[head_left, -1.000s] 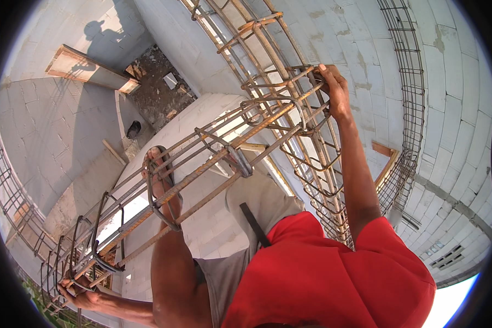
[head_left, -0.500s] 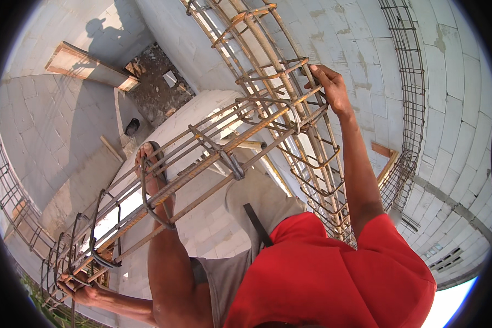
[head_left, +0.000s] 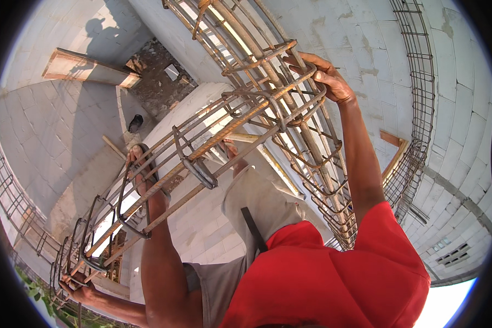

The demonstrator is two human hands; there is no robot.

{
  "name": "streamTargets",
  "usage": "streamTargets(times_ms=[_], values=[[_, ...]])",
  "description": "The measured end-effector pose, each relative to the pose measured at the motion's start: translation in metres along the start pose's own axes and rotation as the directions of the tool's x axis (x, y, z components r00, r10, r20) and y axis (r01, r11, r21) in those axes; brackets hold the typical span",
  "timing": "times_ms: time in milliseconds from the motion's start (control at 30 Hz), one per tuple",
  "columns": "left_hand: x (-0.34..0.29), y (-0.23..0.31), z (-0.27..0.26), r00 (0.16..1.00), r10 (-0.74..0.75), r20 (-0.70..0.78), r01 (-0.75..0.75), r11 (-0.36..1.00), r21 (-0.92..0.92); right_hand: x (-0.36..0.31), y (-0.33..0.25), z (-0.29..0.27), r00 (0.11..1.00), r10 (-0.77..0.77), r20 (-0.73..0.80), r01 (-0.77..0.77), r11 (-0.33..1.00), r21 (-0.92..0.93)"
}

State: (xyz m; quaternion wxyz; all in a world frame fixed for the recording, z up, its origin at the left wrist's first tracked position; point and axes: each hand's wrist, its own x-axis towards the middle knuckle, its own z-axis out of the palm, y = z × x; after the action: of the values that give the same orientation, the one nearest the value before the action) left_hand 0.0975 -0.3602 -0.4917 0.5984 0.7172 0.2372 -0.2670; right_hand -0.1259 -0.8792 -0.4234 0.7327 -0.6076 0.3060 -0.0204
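Note:
A long rebar cage of rusty bars and bent stirrups slants from lower left up to the centre. Its upper end passes in among the bars of an upright rebar column. At the far lower-left end, my left hand is closed around the slanting cage's bars, its fingers partly hidden by stirrups. My right hand is at the column where the two cages cross. Its fingers reach around a bar and stirrup, with the thumb on the near side.
My left foot and bent leg are beneath the slanting cage. Pale block walls surround me. Another rebar cage runs along the right wall. A wooden board and rubble-strewn ground lie far below.
The slanting cage and the column's top have shifted left in view. My right hand has moved slightly left, its fingers reaching further around the bars. My other foot now shows beneath the cage.

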Motion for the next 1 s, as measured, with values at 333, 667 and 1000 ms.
streamTargets(times_ms=[333,667,1000], values=[[0.028,0.023,-0.049,0.994,0.016,-0.105,-0.024,0.997,-0.075,0.019,0.030,-0.019,0.978,-0.202,0.054,0.204,0.978,-0.047],[0.054,0.169,-0.272,0.937,0.059,-0.343,-0.186,0.919,-0.349,-0.028,-0.011,-0.011,0.984,-0.123,-0.131,0.116,0.991,-0.063],[-0.004,0.212,-0.340,0.872,0.122,-0.473,-0.468,0.491,-0.735,-0.039,0.089,-0.091,0.986,-0.053,0.156,0.019,0.978,0.208]])
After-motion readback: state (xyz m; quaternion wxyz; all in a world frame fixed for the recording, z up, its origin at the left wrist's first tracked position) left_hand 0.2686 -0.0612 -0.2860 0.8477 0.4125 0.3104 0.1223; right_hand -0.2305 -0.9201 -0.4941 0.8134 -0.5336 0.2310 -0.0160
